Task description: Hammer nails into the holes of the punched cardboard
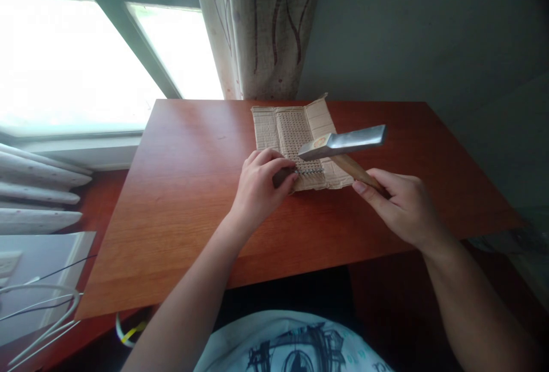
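A flattened piece of cardboard (295, 131) lies on a reddish wooden table (189, 200), with a grid of many small holes or dots in its middle panel. My left hand (259, 186) is closed at the cardboard's near edge, pinching a row of small metal nails (309, 171) together with a dark object I cannot make out. My right hand (401, 203) grips the wooden handle of a hammer (343, 142). Its long metal head hovers just above the nails and the cardboard.
A patterned curtain (257, 23) hangs behind the table beside a bright window (77, 63). At the left stand a white slatted object (38, 189) and a grey surface with white cables (38, 297). A grey wall lies to the right.
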`<action>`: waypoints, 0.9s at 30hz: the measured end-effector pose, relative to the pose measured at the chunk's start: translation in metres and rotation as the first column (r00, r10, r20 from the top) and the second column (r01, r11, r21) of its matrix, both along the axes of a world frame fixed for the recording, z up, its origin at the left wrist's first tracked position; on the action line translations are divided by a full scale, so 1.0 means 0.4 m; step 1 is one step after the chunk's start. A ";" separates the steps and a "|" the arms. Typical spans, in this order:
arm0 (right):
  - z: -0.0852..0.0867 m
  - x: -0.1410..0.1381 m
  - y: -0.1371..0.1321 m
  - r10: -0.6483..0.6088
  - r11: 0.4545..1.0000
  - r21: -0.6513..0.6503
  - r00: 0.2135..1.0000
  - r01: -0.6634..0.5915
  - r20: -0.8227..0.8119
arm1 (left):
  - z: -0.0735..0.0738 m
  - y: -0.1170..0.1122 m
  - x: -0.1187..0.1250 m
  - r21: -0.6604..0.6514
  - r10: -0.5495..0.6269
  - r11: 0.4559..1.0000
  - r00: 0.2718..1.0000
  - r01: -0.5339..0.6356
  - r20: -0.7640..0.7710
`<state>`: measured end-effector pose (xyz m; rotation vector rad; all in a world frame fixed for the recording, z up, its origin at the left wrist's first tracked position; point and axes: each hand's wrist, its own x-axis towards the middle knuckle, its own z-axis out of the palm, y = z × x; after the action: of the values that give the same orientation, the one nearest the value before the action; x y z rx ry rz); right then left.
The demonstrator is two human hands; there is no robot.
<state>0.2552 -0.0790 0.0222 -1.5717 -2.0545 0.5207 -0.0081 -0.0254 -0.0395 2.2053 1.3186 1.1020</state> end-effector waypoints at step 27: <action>-0.292 0.170 0.103 -0.426 0.905 -0.141 0.844 0.402 -0.327 | -0.004 0.001 -0.003 0.021 0.004 1.000 1.000 -0.004 -0.003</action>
<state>0.3230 -0.0378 -0.0945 -1.7507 -1.3910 0.6535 -0.0092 -0.0251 -0.0412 2.2210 1.3196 1.1192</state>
